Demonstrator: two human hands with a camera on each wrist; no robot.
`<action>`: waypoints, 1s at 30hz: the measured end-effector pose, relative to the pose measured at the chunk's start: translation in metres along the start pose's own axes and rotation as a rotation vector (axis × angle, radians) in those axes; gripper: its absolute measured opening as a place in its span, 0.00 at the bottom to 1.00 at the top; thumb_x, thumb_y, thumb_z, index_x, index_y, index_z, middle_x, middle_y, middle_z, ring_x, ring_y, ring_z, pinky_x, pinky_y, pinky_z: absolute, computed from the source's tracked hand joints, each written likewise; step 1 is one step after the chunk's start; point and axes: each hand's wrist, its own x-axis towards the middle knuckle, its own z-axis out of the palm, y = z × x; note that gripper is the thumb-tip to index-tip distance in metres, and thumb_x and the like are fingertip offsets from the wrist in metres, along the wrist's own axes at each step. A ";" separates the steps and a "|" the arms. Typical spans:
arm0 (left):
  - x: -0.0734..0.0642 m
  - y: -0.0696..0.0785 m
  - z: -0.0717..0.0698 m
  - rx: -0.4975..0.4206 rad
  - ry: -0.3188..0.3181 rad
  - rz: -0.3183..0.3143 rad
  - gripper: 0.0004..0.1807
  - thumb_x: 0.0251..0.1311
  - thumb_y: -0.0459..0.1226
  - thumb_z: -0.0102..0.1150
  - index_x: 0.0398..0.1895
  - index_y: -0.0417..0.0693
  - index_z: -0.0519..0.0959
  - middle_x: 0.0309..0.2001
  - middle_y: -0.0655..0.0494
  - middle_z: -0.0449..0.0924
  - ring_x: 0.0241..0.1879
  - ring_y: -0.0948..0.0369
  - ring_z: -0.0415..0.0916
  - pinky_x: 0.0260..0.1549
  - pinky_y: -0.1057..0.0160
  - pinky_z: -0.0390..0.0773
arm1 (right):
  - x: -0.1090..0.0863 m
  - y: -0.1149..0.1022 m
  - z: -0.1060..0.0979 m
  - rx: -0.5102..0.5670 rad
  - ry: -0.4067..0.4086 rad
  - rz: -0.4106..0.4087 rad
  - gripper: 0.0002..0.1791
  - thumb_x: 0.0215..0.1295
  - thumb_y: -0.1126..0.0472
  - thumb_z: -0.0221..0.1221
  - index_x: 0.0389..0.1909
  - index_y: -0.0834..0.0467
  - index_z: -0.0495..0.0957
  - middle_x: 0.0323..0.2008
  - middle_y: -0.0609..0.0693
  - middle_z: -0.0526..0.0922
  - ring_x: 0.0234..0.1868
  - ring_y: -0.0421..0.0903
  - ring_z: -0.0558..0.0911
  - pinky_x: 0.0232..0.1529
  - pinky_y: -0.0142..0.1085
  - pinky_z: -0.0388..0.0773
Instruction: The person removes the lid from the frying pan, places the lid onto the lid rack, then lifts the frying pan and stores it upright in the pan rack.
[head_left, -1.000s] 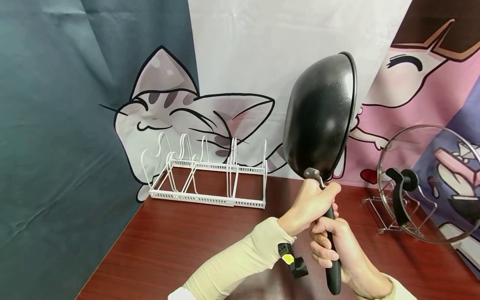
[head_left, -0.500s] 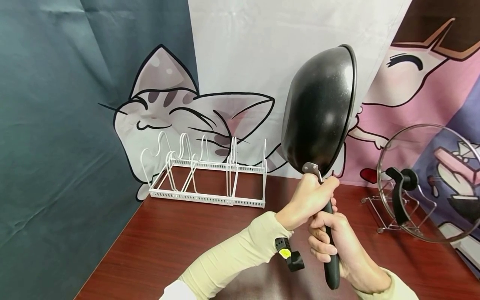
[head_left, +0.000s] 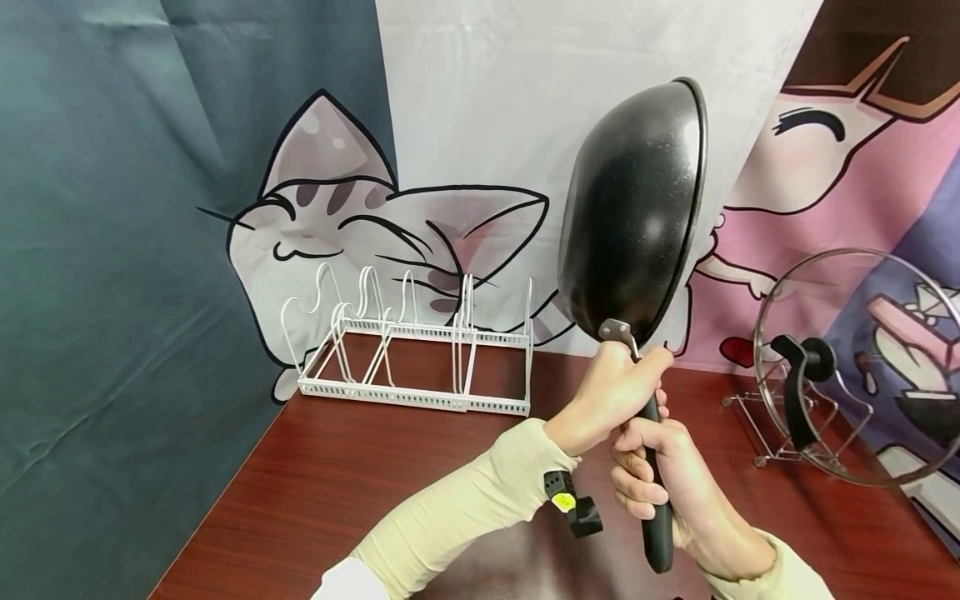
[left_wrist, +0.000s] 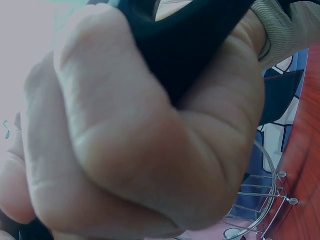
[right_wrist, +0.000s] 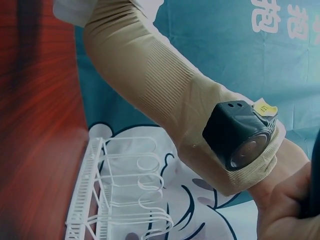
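Observation:
In the head view a black wok (head_left: pixel 633 208) is held up on its side, its rounded outside facing left and its rim to the right. My left hand (head_left: pixel 611 396) grips the upper part of its black handle (head_left: pixel 657 533), just below the metal bracket (head_left: pixel 618 332). Directly beneath, my right hand (head_left: pixel 671 479) wraps its fingers round the same handle, whose end sticks out below. The left wrist view shows my curled left fingers (left_wrist: pixel 120 120) close up, with dark handle behind them. The wok's inside is hidden.
A white wire rack (head_left: pixel 416 358) with upright dividers stands left on the red-brown table (head_left: pixel 315 467). To the right, a glass lid (head_left: pixel 847 367) with a black knob handle stands in a small wire stand (head_left: pixel 795 429). Printed cloth (head_left: pixel 480 108) hangs behind.
Both hands have shifted slightly up and to the left with the wok. Their grip stays the same, and the rack and lid have not moved.

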 end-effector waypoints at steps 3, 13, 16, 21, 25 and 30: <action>0.000 0.000 -0.002 -0.001 0.007 0.011 0.16 0.55 0.38 0.53 0.12 0.42 0.68 0.09 0.51 0.68 0.08 0.58 0.69 0.14 0.65 0.75 | 0.002 0.001 0.001 -0.001 0.009 0.005 0.16 0.58 0.71 0.32 0.12 0.60 0.56 0.10 0.51 0.46 0.08 0.38 0.52 0.10 0.28 0.55; 0.001 0.003 -0.015 -0.001 0.022 0.010 0.14 0.54 0.36 0.52 0.14 0.41 0.68 0.09 0.53 0.67 0.08 0.61 0.68 0.13 0.67 0.73 | 0.013 0.006 0.010 -0.051 0.066 0.018 0.16 0.57 0.71 0.35 0.11 0.58 0.56 0.09 0.48 0.50 0.07 0.35 0.58 0.10 0.26 0.59; 0.000 0.006 -0.022 -0.051 0.007 -0.012 0.12 0.55 0.35 0.52 0.16 0.42 0.67 0.10 0.53 0.66 0.07 0.61 0.66 0.12 0.68 0.73 | 0.017 0.010 0.015 -0.067 0.077 0.006 0.16 0.56 0.71 0.36 0.10 0.58 0.57 0.08 0.46 0.54 0.07 0.34 0.59 0.10 0.27 0.59; -0.004 0.011 -0.038 -0.079 -0.022 -0.014 0.12 0.56 0.35 0.53 0.18 0.42 0.67 0.11 0.53 0.66 0.09 0.62 0.67 0.13 0.68 0.73 | 0.027 0.017 0.025 -0.086 0.094 -0.027 0.16 0.55 0.71 0.38 0.09 0.58 0.59 0.07 0.44 0.59 0.06 0.34 0.60 0.09 0.27 0.60; -0.006 0.013 -0.051 -0.052 -0.031 -0.016 0.12 0.57 0.37 0.54 0.20 0.41 0.67 0.12 0.53 0.67 0.09 0.62 0.67 0.14 0.68 0.73 | 0.036 0.023 0.032 -0.076 0.126 -0.037 0.16 0.54 0.71 0.39 0.09 0.58 0.60 0.06 0.43 0.60 0.05 0.34 0.61 0.09 0.28 0.61; -0.007 0.014 -0.066 -0.065 -0.040 -0.050 0.14 0.57 0.38 0.53 0.17 0.42 0.66 0.11 0.54 0.65 0.09 0.63 0.66 0.14 0.69 0.71 | 0.046 0.032 0.040 -0.080 0.174 -0.035 0.16 0.51 0.71 0.42 0.07 0.57 0.58 0.05 0.43 0.58 0.05 0.35 0.60 0.08 0.28 0.58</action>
